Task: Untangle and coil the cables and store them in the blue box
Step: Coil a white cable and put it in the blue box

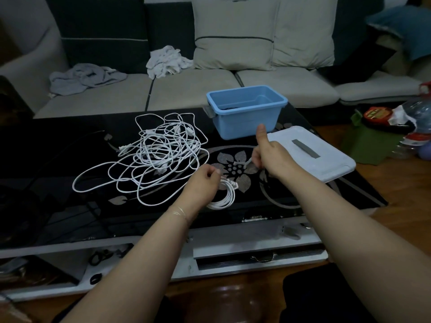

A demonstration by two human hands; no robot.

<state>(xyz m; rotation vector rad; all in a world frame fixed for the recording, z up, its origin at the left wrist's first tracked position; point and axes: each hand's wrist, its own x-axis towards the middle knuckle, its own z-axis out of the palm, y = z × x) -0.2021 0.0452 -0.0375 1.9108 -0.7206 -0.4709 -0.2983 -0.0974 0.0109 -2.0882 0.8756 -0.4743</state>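
Observation:
A tangle of white cables (161,155) lies spread on the black glass table (58,159), left of centre. My left hand (203,183) grips a small coiled white cable (225,197) that hangs below its fingers. My right hand (268,157), thumb raised, pinches the free end of that cable (242,164) above the flower pattern. The blue box (247,113) stands open at the table's far side, just beyond my right hand, with something dark on its floor.
The box's pale lid (312,152) lies flat to the right of my right hand, near the table's right edge. Behind the table is a sofa with crumpled cloths (165,60). Bags and bottles (391,127) crowd the floor at right.

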